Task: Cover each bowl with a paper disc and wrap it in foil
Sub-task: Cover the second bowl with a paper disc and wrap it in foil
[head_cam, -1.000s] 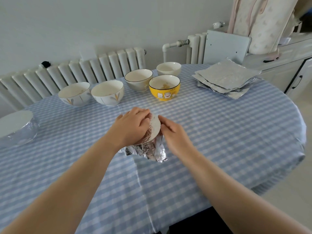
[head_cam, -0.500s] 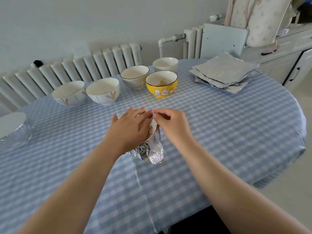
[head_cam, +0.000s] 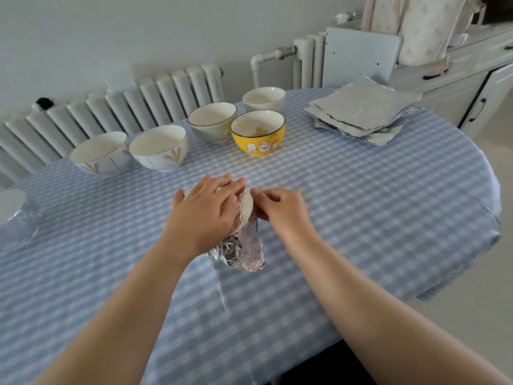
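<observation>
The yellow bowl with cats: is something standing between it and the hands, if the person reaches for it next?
Nothing visible does. The yellow bowl stands uncovered beyond the foil-wrapped bowl, which the left hand and right hand are on, and only bare tablecloth lies between them.

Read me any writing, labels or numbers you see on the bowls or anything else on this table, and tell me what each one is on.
Yellow bowl: a short dark marking above the cat pictures near the rim, too small and blurred to read.
Other bowls, such as the leaf-patterned bowl: decoration only, no text.
Foil sheets, checked tablecloth, foil-wrapped bowl under the hands: no writing visible.
</observation>
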The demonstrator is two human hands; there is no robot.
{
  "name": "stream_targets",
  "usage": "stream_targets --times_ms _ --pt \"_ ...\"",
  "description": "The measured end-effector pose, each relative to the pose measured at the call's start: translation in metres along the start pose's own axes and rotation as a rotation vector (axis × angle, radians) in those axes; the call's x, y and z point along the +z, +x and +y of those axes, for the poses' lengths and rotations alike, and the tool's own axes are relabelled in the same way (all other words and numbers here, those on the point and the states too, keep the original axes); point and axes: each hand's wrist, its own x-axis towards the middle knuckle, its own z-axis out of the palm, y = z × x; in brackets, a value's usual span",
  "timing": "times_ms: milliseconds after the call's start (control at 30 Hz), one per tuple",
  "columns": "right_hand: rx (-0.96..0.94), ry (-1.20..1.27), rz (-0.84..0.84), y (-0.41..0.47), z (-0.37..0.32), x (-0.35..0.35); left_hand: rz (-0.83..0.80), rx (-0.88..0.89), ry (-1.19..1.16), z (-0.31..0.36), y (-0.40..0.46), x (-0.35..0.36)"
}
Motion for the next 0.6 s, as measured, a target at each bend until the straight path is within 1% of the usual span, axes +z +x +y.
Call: stream_targets --times_ms 133,200,367,433,533,600 --pt "0.093 0.003 -0.013 0.003 0.013 0.004 -0.004 -0.004 -0.008 0.001 0.001 0.000" --pt "0.104 0.033 -0.013 0.002 0.013 0.007 -0.004 -0.003 -0.011 0.001 0.001 0.000" --pt "-0.024 0.036 -0.055 -0.008 0.006 0.013 0.006 0.002 0.008 -0.001 0.001 0.001" --pt "-0.011 0.062 -0.046 -0.009 0.007 0.013 0.010 0.009 0.010 -0.002 0.001 0.001" --pt "0.121 0.261 -0.054 -0.009 0.008 0.012 0.013 0.005 0.004 -0.003 0.002 0.002" --pt "0.172 0.365 -0.056 -0.007 0.008 0.013 0.018 0.007 0.003 -0.003 0.002 0.002"
